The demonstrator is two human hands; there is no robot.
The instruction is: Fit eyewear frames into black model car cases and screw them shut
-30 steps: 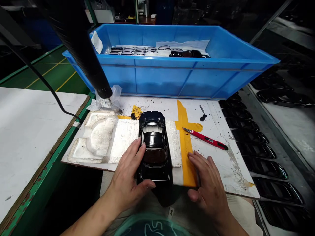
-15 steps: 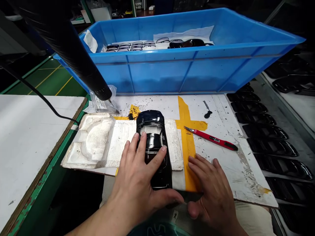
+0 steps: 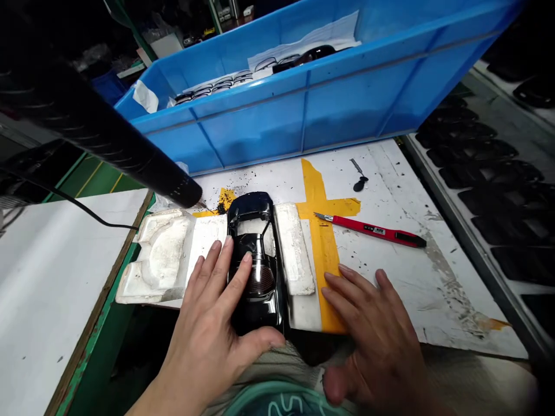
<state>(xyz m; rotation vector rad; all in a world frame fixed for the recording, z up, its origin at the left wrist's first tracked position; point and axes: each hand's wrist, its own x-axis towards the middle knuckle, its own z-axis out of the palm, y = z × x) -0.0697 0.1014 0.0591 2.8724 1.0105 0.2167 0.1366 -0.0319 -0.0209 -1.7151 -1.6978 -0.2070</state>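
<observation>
A blue plastic crate stands behind a white work board crossed by yellow tape. On the board, a black model car lies in a white foam tray, between its raised strips. The left hand grips the car, fingers spread across its top and thumb at the near end; the right hand lies open, fingers on the tape, near a red craft knife.

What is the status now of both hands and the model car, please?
Left hand on black model car, between white foam blocks. Right hand on yellow tape, apart from car. Black tube overhead, near car's front.
</observation>
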